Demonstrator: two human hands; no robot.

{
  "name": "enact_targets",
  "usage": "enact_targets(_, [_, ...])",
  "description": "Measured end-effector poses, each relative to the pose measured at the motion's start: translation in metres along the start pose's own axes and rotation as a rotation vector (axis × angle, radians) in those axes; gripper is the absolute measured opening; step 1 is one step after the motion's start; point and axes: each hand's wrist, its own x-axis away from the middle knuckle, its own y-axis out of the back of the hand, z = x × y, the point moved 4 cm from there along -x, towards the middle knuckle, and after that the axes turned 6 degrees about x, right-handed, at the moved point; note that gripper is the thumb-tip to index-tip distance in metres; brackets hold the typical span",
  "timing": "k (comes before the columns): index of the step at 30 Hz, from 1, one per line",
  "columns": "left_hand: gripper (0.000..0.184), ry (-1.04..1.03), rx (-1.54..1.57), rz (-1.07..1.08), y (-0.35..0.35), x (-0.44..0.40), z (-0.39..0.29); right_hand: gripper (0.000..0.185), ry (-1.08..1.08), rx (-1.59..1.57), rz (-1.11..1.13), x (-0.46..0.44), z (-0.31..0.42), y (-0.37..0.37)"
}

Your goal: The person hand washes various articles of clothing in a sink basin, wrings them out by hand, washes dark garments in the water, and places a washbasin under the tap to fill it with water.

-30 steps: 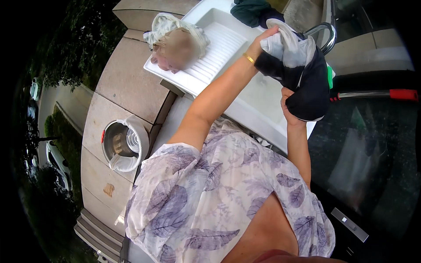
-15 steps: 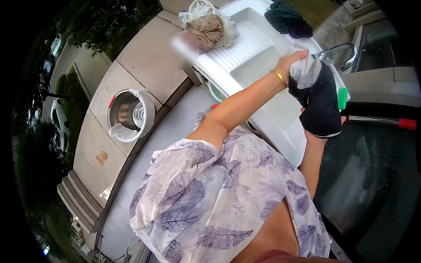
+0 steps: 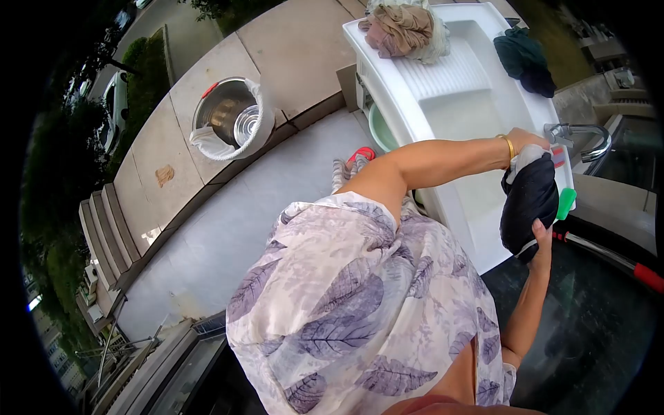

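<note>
A bundled black garment with a whitish part (image 3: 530, 202) hangs over the right edge of the white washing sink (image 3: 389, 79). My left hand (image 3: 529, 140), with a gold bracelet at its wrist, is closed around the pale upper end, close to the tap (image 3: 588, 140). Lower down, my right hand (image 3: 543, 245) grips the dark end, its thumb showing on the near side. The cloth looks twisted and bunched between both hands. Just beside it, a green object (image 3: 566, 204) rests on the sink's rim.
Tan and pale cloths (image 3: 401, 31) are heaped on the sink's far left corner, dark green cloth (image 3: 522, 59) on its far right rim. A lined metal bucket (image 3: 232, 117) stands on the stone ledge (image 3: 297, 62). A red-ended bar (image 3: 602, 252) lies at right; a green basin (image 3: 380, 128) is below.
The view has shifted, so the sink and bucket appear elsewhere in the frame. Both hands still hold the garment, which now looks more tightly bunched, with my right thumb now showing.
</note>
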Motion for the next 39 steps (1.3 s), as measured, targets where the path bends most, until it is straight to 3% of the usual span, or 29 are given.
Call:
enact_targets(3, [0.022, 0.117, -0.205, -0.177, 0.002, 0.004, 0.005, 0.072, 0.026, 0.273, 0.036, -0.007, 0.001, -0.008])
enact_targets(6, [0.027, 0.036, -0.227, -0.166, 0.02, -0.018, 0.032, 0.068, 0.114, 0.435, 0.09, -0.018, -0.007, -0.021])
enact_targets(7, [0.028, 0.104, -0.242, -0.276, 0.021, -0.01, 0.03, 0.068, 0.09, 0.496, 0.096, -0.024, -0.014, -0.022])
enact_targets(8, [0.029, 0.054, -0.355, -0.229, 0.027, -0.021, 0.041, 0.068, 0.062, 0.558, 0.101, -0.027, -0.022, -0.022])
enact_targets(9, [0.031, 0.001, -0.467, -0.18, 0.039, -0.04, 0.059, 0.068, 0.046, 0.587, 0.112, -0.032, -0.03, -0.024])
enact_targets(11, [0.04, 0.136, -0.416, -0.262, 0.049, -0.033, 0.07, 0.069, -0.005, 0.636, 0.127, -0.035, -0.045, -0.027])
enact_targets(17, [0.039, 0.063, -0.465, -0.372, 0.061, -0.036, 0.103, 0.073, -0.073, 0.63, 0.034, -0.034, -0.08, -0.015])
enact_targets(18, [0.038, 0.047, -0.433, -0.404, 0.061, -0.035, 0.103, 0.073, -0.071, 0.565, 0.023, -0.035, -0.078, -0.012])
enact_targets(20, [0.057, 0.057, -0.349, -0.411, 0.06, -0.025, 0.099, 0.073, -0.073, 0.429, -0.007, -0.033, -0.076, -0.005])
enact_targets(22, [0.073, 0.1, -0.287, -0.492, 0.057, -0.014, 0.095, 0.063, -0.347, -0.047, -0.05, -0.031, -0.087, 0.01])
enact_targets(24, [0.087, 0.118, -0.122, -0.496, 0.06, -0.015, 0.098, 0.059, -0.366, -0.425, 0.005, -0.03, -0.072, 0.015])
enact_targets(28, [0.11, 0.001, 0.071, -0.279, 0.038, 0.001, 0.062, 0.047, -0.223, -0.679, -0.176, -0.043, -0.072, 0.037])
enact_targets(31, [0.124, 0.029, -0.024, -0.185, 0.017, 0.024, 0.044, 0.045, -0.149, -0.852, -0.244, -0.043, -0.061, 0.03])
enact_targets(33, [0.125, 0.098, -0.033, -0.152, 0.01, 0.044, 0.037, 0.05, -0.078, -0.758, -0.224, -0.042, -0.048, 0.01])
enact_targets(34, [0.123, 0.054, -0.02, -0.132, 0.007, 0.041, 0.035, 0.052, -0.031, -0.66, -0.266, -0.042, -0.04, 0.0])
enact_targets(36, [0.119, -0.124, 0.053, -0.09, 0.005, 0.034, 0.035, 0.071, 0.269, -0.368, -0.222, -0.046, -0.016, -0.023])
enact_targets(38, [0.085, -0.35, 0.131, 0.0, 0.005, 0.035, 0.004, 0.078, 0.365, -0.184, -0.193, -0.053, 0.002, -0.04])
enact_targets(39, [0.078, -0.34, 0.129, 0.03, 0.011, 0.032, -0.01, 0.079, 0.397, -0.103, -0.202, -0.059, 0.011, -0.047])
